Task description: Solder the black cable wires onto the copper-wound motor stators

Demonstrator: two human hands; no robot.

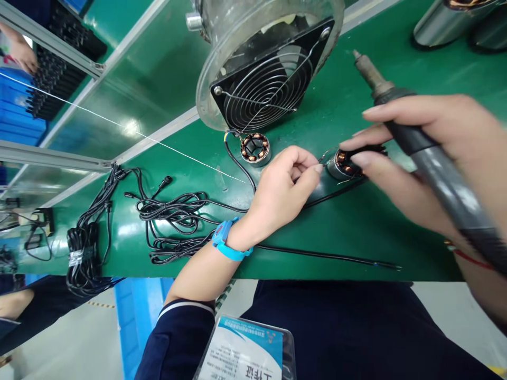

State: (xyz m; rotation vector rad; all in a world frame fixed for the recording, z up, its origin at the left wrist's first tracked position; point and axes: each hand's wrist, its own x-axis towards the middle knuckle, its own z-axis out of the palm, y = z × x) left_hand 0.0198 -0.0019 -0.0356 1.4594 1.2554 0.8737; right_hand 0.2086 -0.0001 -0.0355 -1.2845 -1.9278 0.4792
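Note:
My right hand is closed around a soldering iron, its tip pointing up and left, away from the work. The thumb and a fingertip of that same hand also steady a small copper-wound motor stator on the green bench. At the stator's left edge, my left hand pinches a thin wire lead. A black cable passes behind the left hand toward the stator. Another stator, with a black cable joined to its leads, stands just beyond the left hand.
A fan with a wire guard stands at the back. Coiled black cables lie left, and a loose cable end near the front edge. Metal cylinders stand back right. A thin pale strand crosses the left. A co-worker's hand shows far left.

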